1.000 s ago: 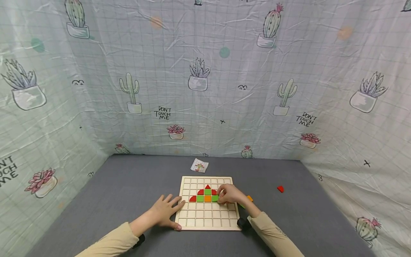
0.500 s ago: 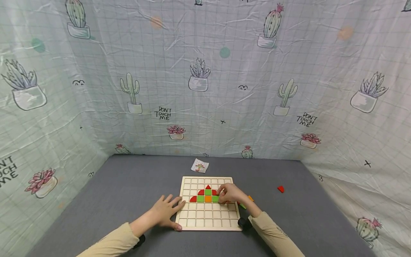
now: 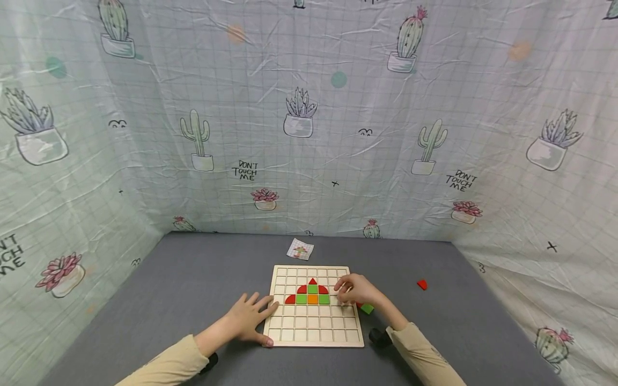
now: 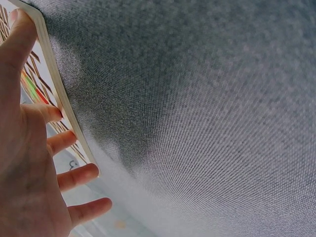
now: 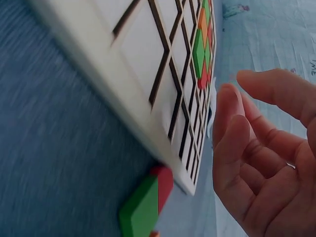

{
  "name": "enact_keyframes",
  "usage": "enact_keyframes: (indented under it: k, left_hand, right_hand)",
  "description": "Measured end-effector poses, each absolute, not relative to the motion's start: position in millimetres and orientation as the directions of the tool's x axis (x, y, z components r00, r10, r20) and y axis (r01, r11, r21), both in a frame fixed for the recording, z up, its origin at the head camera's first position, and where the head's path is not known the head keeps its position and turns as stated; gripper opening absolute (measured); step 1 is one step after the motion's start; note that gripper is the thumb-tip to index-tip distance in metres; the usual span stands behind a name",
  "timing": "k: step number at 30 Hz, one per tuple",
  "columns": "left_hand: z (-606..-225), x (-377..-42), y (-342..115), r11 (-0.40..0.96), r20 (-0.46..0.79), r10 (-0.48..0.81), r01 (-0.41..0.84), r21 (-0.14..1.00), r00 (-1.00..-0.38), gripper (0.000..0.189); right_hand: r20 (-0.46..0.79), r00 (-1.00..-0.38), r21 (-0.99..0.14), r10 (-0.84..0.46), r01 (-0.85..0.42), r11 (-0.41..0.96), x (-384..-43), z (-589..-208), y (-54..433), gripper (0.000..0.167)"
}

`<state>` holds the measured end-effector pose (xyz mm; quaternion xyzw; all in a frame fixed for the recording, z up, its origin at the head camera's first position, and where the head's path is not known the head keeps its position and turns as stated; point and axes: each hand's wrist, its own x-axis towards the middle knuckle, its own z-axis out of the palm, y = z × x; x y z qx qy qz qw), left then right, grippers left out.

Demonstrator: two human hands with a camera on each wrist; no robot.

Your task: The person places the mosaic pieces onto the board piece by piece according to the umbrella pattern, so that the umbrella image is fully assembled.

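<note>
Green, the newest tile (image 3: pixel 324 299) sat at the right end of the near row on the wooden board (image 3: pixel 313 329) as the right hand (image 3: pixel 358 290) drew back rightward, fingers loosely curled and empty, toward loose tiles (image 3: pixel 366 308), while the left hand (image 3: pixel 248 316) still pressed flat on the board's left edge.

The board (image 3: pixel 314 328) is pale wood, ruled into a grid of square cells. On it, red, green and orange tiles (image 3: pixel 310 294) form a stepped peak. A green block (image 3: pixel 367 308) and a red piece (image 3: pixel 422 284) lie on the grey tabletop (image 3: pixel 193 289). The backdrop cloth (image 3: pixel 309 118) is pale mint, checked, printed with potted cacti. Both sleeves (image 3: pixel 164 364) are beige.
</note>
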<state>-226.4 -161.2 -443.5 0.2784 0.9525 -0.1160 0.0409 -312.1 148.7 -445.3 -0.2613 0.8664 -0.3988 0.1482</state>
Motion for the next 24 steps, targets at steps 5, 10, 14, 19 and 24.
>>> enact_keyframes:
  k: [5,10,14,19,24]
  left_hand:
    - [-444,-227,-162,0.818,-0.139,0.523,0.541,-0.193,-0.841,0.089]
    - [-445,-227,-161,0.817,-0.137,0.529,0.546,-0.184,-0.838,0.089]
    - [-446,-228,-162,0.812,-0.122,0.541,0.554,-0.185,-0.832,0.088]
    - [-449,-230,-165,0.799,-0.094,0.570,0.577,-0.170,-0.816,0.090]
    - [-451,-231,-166,0.797,-0.088,0.574,0.580,-0.169,-0.814,0.090]
  right_hand:
    - [-0.024,-0.815,-0.750,-0.578,-0.368,0.550,-310,-443,164,0.020]
    - [-0.007,-0.827,-0.746,-0.562,-0.369,0.554,-306,-443,187,0.022]
    - [-0.008,-0.855,-0.752,-0.518,-0.337,0.567,-305,-442,214,0.023]
    - [0.010,-0.891,-0.738,-0.454,-0.313,0.597,-305,-440,253,0.025]
    - [0.017,-0.927,-0.731,-0.376,-0.267,0.627,-305,-442,290,0.027]
